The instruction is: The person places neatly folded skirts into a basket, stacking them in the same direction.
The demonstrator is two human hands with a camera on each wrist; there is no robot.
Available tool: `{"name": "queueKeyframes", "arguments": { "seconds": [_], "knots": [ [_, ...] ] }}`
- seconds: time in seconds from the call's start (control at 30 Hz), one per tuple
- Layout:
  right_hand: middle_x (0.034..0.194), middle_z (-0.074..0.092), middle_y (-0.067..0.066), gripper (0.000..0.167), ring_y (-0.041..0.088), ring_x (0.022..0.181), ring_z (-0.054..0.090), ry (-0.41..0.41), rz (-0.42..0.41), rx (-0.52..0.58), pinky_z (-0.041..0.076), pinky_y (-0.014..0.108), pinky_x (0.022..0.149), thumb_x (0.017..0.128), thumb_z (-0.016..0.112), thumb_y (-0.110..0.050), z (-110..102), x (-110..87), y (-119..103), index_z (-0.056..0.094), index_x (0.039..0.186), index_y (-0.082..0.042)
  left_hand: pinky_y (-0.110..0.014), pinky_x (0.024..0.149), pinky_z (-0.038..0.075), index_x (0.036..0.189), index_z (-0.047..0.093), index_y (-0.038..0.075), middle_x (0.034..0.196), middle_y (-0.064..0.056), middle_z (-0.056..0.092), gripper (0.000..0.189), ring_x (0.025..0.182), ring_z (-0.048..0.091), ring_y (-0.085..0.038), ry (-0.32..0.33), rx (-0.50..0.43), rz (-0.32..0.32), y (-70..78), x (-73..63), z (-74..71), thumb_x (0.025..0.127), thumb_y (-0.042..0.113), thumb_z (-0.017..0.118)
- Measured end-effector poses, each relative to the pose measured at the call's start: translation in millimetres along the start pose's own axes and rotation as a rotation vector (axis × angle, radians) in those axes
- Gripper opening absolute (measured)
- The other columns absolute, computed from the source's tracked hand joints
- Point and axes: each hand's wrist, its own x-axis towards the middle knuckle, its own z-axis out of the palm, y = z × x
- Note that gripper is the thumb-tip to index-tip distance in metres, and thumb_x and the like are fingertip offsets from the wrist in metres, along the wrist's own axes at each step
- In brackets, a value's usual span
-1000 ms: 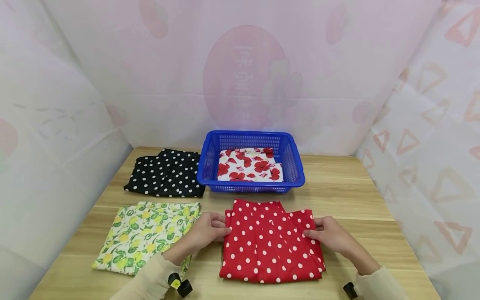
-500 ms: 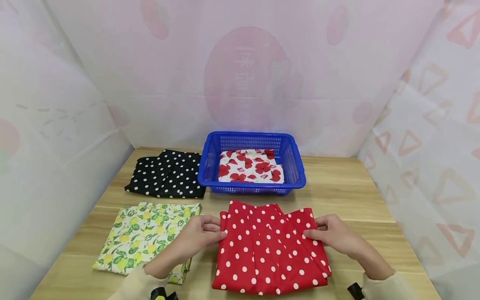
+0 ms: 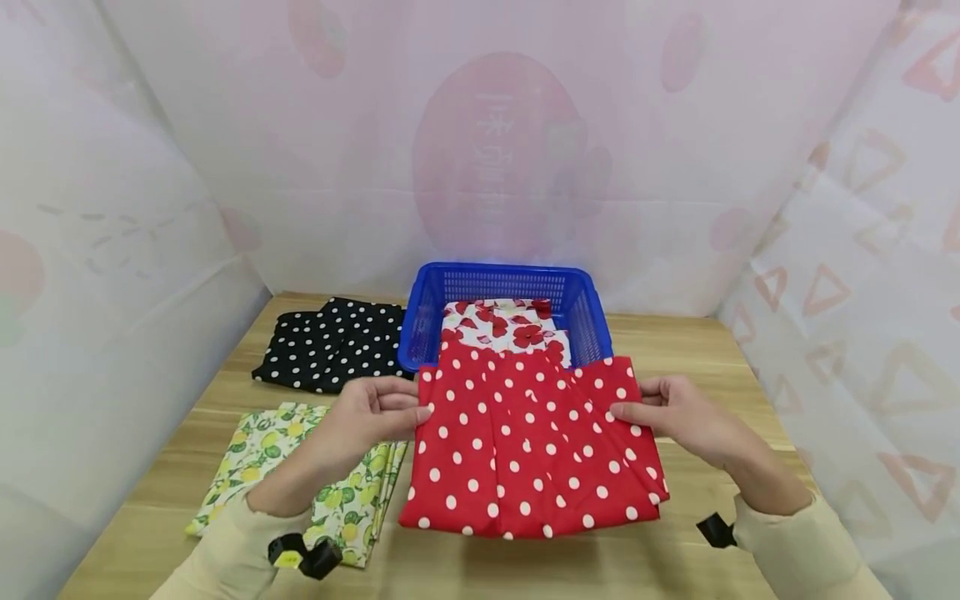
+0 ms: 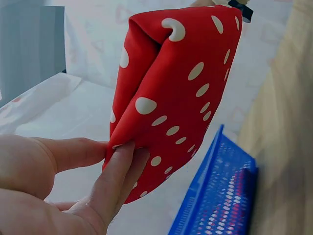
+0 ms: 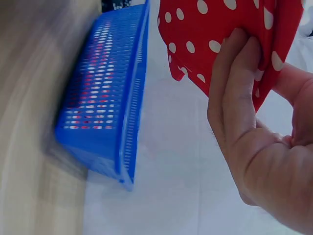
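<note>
A folded red garment with white polka dots (image 3: pixel 532 442) is held up off the table in front of the blue basket (image 3: pixel 600 325), overlapping the basket's near rim in the head view. My left hand (image 3: pixel 372 414) pinches its left edge between thumb and fingers. On the opposite edge, my right hand (image 3: pixel 686 418) does the same. The left wrist view shows the folded layers of the red garment (image 4: pixel 181 83) gripped at one side. Fingers of the right hand (image 5: pixel 259 117) lie along its underside in the right wrist view. Inside the basket lies a white garment with red flowers (image 3: pixel 498 321), partly hidden.
A folded black garment with white dots (image 3: pixel 330 346) lies left of the basket. Nearer, a folded lemon-print garment (image 3: pixel 251 450) lies partly beneath my left forearm in the head view. Cloth walls (image 3: pixel 495 225) stand behind and at both sides of the wooden table (image 3: pixel 690 346).
Both hands have lifted the red garment off the table and moved it forward toward the basket. The basket and the other garments have stayed in place.
</note>
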Motion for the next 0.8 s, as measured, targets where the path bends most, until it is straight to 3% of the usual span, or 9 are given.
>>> {"name": "queueKeyframes", "arguments": {
  "seconds": [0.2,0.43,0.63,0.8],
  "knots": [
    [0.111,0.079,0.010,0.058,0.021,0.094,0.078,0.066,-0.015,-0.015,0.066,0.032,0.086,0.102,0.071,-0.031,-12.4,21.0,-25.2,0.057,0.145,0.006,-0.037,0.094,0.064,0.136,0.061,-0.004,0.117,-0.011,0.081,0.045,0.103,0.080,-0.024,0.050,0.048,0.010,25.4,24.1,-18.7,0.100,0.020,0.075],
    [0.120,0.073,0.011,0.054,0.016,0.097,0.076,0.145,-0.015,0.029,0.065,0.029,0.088,0.104,0.068,-0.031,-27.2,58.6,-50.3,0.059,0.142,0.005,-0.031,0.095,0.063,0.138,0.060,-0.002,0.116,-0.005,0.081,0.047,0.104,0.080,-0.017,0.123,0.044,0.025,48.7,66.2,-47.5,0.100,0.022,0.075],
    [0.125,0.070,0.013,0.052,0.013,0.096,0.075,0.226,0.025,0.008,0.064,0.025,0.087,0.103,0.069,-0.037,-36.6,93.1,-61.9,0.064,0.136,0.003,-0.028,0.097,0.061,0.140,0.060,-0.002,0.128,-0.010,0.073,0.049,0.106,0.077,-0.014,0.169,0.039,0.020,49.8,107.6,-63.8,0.101,0.024,0.073],
    [0.133,0.066,0.018,0.051,0.016,0.100,0.075,0.279,0.038,0.006,0.064,0.027,0.089,0.103,0.069,-0.039,-38.6,120.9,-60.9,0.065,0.135,0.001,-0.033,0.102,0.060,0.142,0.061,-0.002,0.139,-0.017,0.065,0.049,0.114,0.074,-0.020,0.199,0.061,-0.013,41.9,138.2,-72.0,0.102,0.025,0.072]
  ]
}}
